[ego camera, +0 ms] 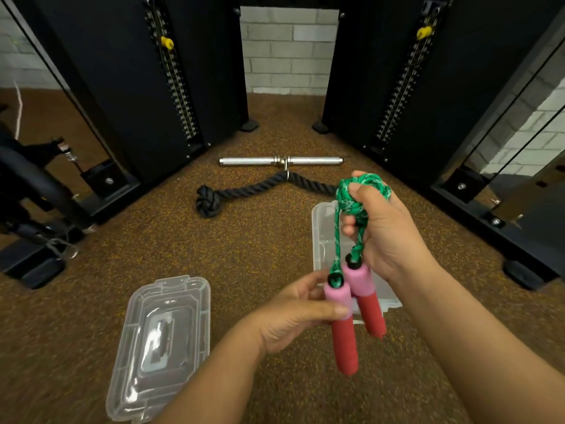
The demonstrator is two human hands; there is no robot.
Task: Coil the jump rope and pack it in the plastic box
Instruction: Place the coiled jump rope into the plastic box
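A jump rope with a green-and-white cord (363, 191) is bundled into a tight coil that my right hand (385, 228) grips above the floor. Two short cord ends run down to its two pink-and-red foam handles (354, 310), which hang side by side. My left hand (293, 313) pinches the pink top of the nearer handle between thumb and fingers. The clear plastic box (321, 237) stands open on the floor right behind the rope, largely hidden by my right hand and the handles. Its clear lid (162, 344) lies separately on the floor at the lower left.
A speckled brown rubber floor (244, 255) spreads around. A black knotted triceps rope (232, 194) and a chrome bar (281, 161) lie beyond the box. Black cable-machine towers (159, 87) stand left and right, with frame feet (529, 273) at the sides.
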